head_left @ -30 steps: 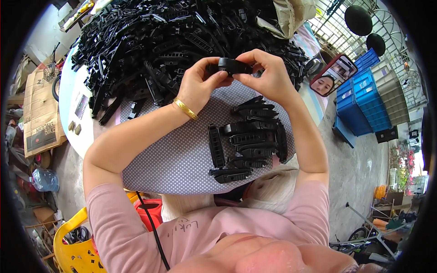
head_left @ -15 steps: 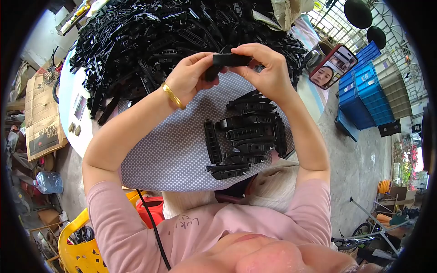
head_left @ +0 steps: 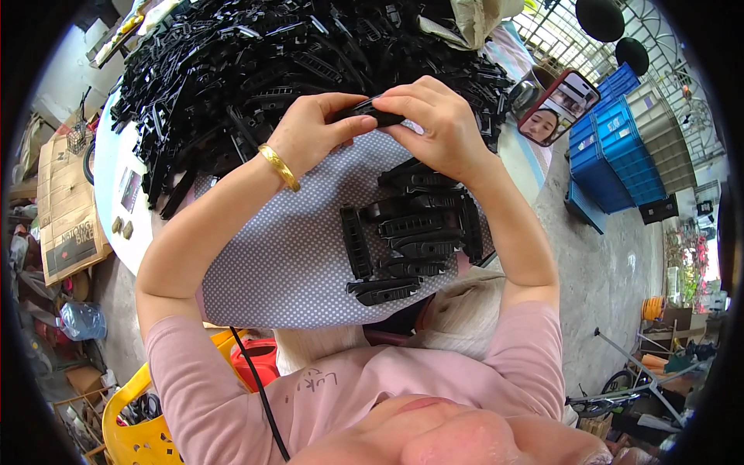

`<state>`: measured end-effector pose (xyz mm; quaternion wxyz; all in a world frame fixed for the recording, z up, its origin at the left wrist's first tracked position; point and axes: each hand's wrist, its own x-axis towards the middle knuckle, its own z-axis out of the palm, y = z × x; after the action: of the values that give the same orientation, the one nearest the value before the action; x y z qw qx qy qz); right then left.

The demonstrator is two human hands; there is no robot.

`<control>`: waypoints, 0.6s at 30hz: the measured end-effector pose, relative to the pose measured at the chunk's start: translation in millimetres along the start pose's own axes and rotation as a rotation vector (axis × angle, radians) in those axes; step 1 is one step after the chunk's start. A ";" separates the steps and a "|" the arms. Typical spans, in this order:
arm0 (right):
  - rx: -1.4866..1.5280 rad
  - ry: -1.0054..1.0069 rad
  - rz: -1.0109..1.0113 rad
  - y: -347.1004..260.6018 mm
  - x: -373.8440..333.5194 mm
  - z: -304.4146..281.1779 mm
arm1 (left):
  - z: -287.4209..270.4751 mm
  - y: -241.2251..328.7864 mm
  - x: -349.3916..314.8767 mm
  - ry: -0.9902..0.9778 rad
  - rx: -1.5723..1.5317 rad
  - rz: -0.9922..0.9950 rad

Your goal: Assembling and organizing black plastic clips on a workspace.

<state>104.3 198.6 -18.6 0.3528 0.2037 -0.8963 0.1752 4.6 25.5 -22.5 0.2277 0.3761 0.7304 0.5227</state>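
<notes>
My left hand (head_left: 316,130), with a gold bangle at the wrist, and my right hand (head_left: 435,128) meet above the far part of the dotted cloth (head_left: 283,256). Between them they grip a slim black plastic part (head_left: 387,118), the fingers closed round its two ends and hiding much of it. Just beyond lies a large heap of black plastic pieces (head_left: 232,70). Nearer me, right of centre on the cloth, several long black slotted plastic parts (head_left: 418,226) lie side by side in a loose group.
A phone (head_left: 556,108) stands at the table's right, beside a metal cup (head_left: 533,87). Blue crates (head_left: 612,151) are stacked on the floor further right. On the left are cardboard (head_left: 68,209) and a yellow chair (head_left: 128,418). A black cable (head_left: 254,376) hangs by my left side.
Both hands have turned the black part between them, and its broad side is now more covered by fingers. The grouped parts lie as before; the whole view has shifted slightly.
</notes>
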 end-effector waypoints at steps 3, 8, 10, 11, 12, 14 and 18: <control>-0.019 -0.002 -0.026 3.0 0.5 -1.6 | -1.9 0.4 1.8 -0.010 0.025 0.016; 0.214 -0.136 0.252 8.9 -4.4 -4.0 | 0.0 3.7 -1.0 0.051 0.426 0.445; 0.171 -0.204 0.251 8.3 -4.3 -4.9 | 0.5 6.4 -2.3 0.059 0.463 0.495; 0.169 -0.202 0.252 7.8 -4.2 -5.6 | 0.4 7.2 -2.4 0.070 0.500 0.542; 0.160 -0.174 0.232 6.8 -4.1 -6.3 | -0.1 7.3 -2.2 0.069 0.501 0.545; 0.150 -0.144 0.212 5.5 -4.4 -5.7 | -1.6 7.3 -1.8 0.072 0.482 0.627; 0.012 -0.108 0.132 3.1 -6.7 -5.9 | -2.2 8.1 -2.1 0.057 0.453 0.591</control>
<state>110.6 205.6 -19.8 0.2902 0.1554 -0.9245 0.1922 6.9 23.9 -14.3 -0.0426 0.5968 0.6936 0.4011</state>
